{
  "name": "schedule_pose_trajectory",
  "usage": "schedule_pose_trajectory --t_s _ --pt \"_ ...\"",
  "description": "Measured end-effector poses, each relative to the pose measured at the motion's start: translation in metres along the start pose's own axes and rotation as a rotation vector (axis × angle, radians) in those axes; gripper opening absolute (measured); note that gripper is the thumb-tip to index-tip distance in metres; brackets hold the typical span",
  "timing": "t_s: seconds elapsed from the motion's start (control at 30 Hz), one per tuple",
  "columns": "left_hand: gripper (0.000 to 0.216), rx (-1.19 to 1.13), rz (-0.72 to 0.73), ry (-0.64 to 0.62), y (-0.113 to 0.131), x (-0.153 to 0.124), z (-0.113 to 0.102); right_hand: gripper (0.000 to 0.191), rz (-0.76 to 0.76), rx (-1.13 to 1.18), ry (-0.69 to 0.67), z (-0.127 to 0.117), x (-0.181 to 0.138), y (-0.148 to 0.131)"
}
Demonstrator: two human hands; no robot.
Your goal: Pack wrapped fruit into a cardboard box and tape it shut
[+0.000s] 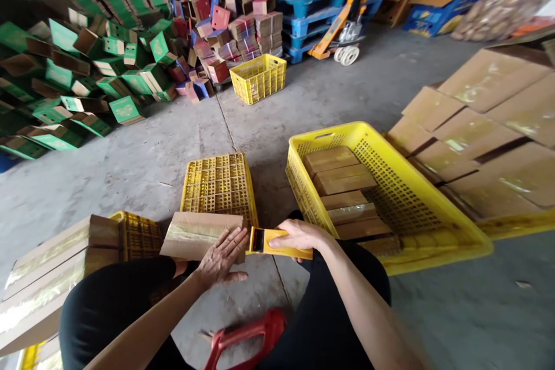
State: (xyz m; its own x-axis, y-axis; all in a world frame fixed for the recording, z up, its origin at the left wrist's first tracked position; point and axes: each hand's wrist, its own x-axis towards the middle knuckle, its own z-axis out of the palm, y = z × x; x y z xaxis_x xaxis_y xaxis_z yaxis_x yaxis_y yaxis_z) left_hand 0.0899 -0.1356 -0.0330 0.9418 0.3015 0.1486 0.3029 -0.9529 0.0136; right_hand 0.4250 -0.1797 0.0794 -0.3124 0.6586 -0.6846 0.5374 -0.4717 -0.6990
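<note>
My left hand lies flat with its fingers stretched out on the right end of a brown carton. Clear tape runs along the top of this carton, which rests at the near edge of an upturned yellow crate. In my right hand is a flat yellow-orange case with a dark opening near its left end. That end is close beside my left fingertips and the carton's right end; whether it touches the carton, I cannot tell. Between my knees, low down, is a red frame with a handle, blurred.
At my right, a large yellow crate holds several brown cartons; more taped cartons are stacked beyond. Taped cartons stand at my left. Farther off are a yellow basket, green boxes, blue pallets and an orange pallet jack.
</note>
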Motion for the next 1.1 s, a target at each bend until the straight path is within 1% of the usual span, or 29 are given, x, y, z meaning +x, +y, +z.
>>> schedule_pose_trajectory --t_s 0.07,0.17,0.23,0.37,0.5,0.57,0.67,0.8,0.87,0.93,1.0,1.03,1.1 --pt "0.108 -0.002 0.016 0.008 -0.002 0.001 0.002 0.034 -0.010 0.006 0.003 -0.001 -0.002 0.002" --pt "0.101 -0.008 0.009 0.021 -0.003 0.000 0.004 0.043 -0.014 0.019 0.028 -0.002 -0.006 0.002" --pt "0.096 -0.011 -0.001 0.022 -0.003 0.000 0.005 0.044 0.004 0.014 0.041 -0.003 -0.009 0.002" --pt "0.087 -0.001 -0.014 0.032 -0.002 0.003 0.006 0.043 0.011 0.035 0.020 -0.009 -0.016 0.008" --pt "0.085 -0.003 -0.017 0.025 -0.003 0.006 0.007 0.045 0.066 0.099 0.030 -0.019 -0.022 0.020" --pt "0.084 -0.008 -0.022 0.025 -0.003 0.006 0.008 0.045 0.088 0.092 0.029 -0.021 -0.021 0.024" --pt "0.086 -0.007 -0.026 0.023 -0.002 0.005 0.009 0.039 0.110 0.046 0.029 -0.018 -0.013 0.024" --pt "0.094 -0.012 -0.025 0.017 -0.002 0.003 0.009 0.026 0.145 -0.004 0.022 -0.010 0.001 0.018" --pt "0.098 -0.034 -0.021 0.010 -0.002 0.003 0.008 0.024 0.170 -0.046 0.018 -0.005 0.009 0.014" --pt "0.100 -0.073 -0.011 0.006 -0.001 0.003 0.006 0.026 0.196 -0.097 0.023 0.000 0.020 0.010" --pt "0.096 -0.119 -0.026 0.013 -0.002 0.001 0.003 0.029 0.221 -0.140 0.025 0.006 0.031 0.005" --pt "0.090 -0.137 -0.057 0.024 -0.004 -0.001 0.001 0.032 0.238 -0.161 0.019 0.008 0.038 0.003" --pt "0.077 -0.155 -0.173 0.058 -0.012 -0.010 -0.003 0.036 0.267 -0.179 0.012 0.013 0.050 -0.001"
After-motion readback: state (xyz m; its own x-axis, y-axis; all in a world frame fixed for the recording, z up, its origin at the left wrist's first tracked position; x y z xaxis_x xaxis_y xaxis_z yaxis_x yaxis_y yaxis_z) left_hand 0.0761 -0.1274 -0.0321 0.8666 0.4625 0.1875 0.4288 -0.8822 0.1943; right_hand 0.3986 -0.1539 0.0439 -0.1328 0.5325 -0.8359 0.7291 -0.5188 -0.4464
